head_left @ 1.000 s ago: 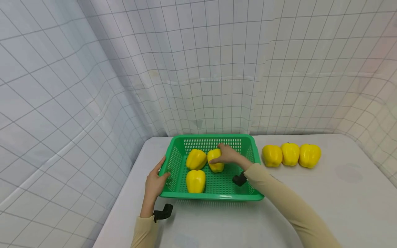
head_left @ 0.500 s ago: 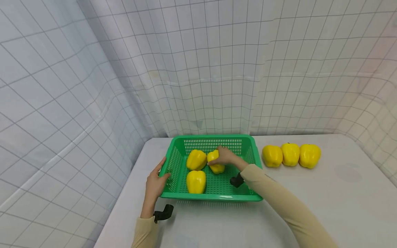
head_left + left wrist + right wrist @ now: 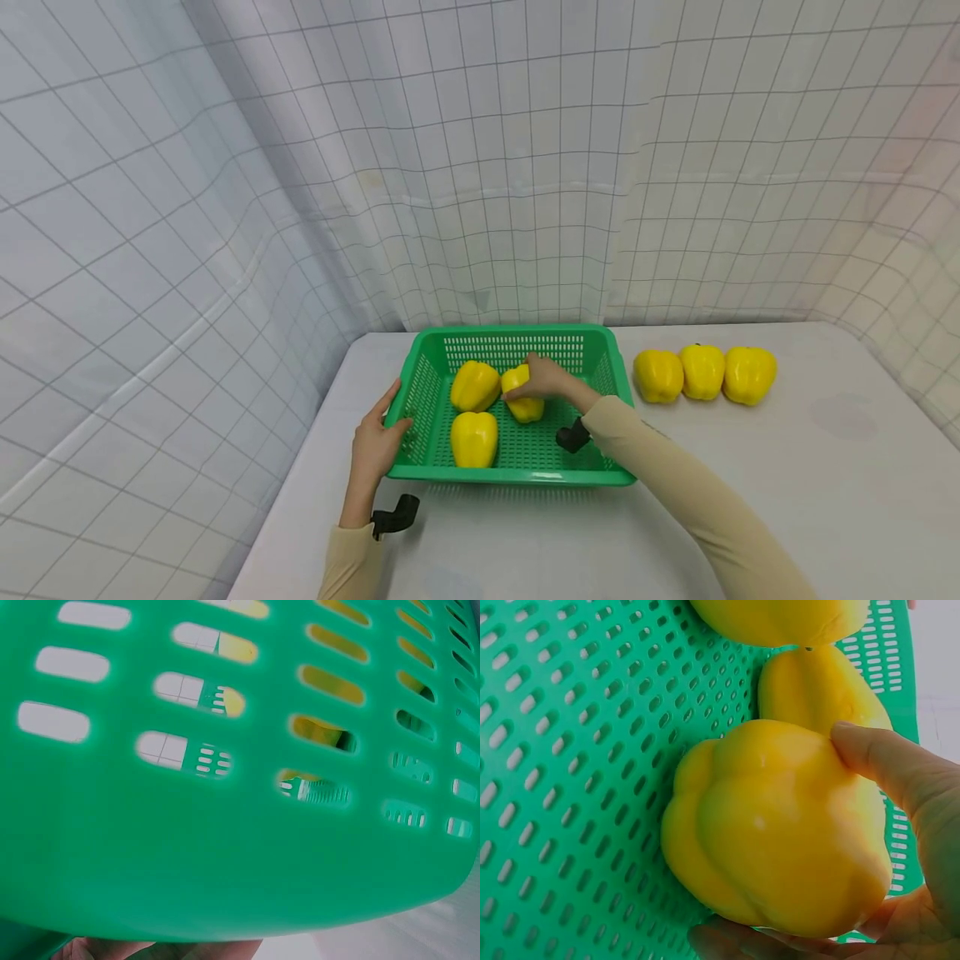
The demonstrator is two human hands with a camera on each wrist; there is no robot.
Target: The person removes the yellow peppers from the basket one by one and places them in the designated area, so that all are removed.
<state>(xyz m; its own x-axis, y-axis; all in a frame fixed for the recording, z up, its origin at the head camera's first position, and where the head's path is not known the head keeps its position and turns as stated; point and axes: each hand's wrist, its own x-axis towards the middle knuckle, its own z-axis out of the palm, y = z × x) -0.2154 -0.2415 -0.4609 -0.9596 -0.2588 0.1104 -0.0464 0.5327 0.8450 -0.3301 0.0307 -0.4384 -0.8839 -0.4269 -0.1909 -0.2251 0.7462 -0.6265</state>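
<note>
Pepper (image 3: 527,409), gripped betw R hand (image 3: 550,377) thumb & fingers, has edged slightly twd front of basket (image 3: 510,476) vs 1 sec ago, now mid-basket. L hand (image 3: 377,439) grips L rim (image 3: 410,367); room betw pepper & R wall (image 3: 604,375).

Place: a lab-like booth.
Curtain (image 3: 495,167): white with thin dark grid lines, hanging at left, behind and at right.
Table (image 3: 840,475): plain white top.
Cameras (image 3: 397,515): black, one on each wrist (image 3: 357,505).

Smooth, glossy yellow peppers (image 3: 475,440); perforated plastic basket (image 3: 510,476).
</note>
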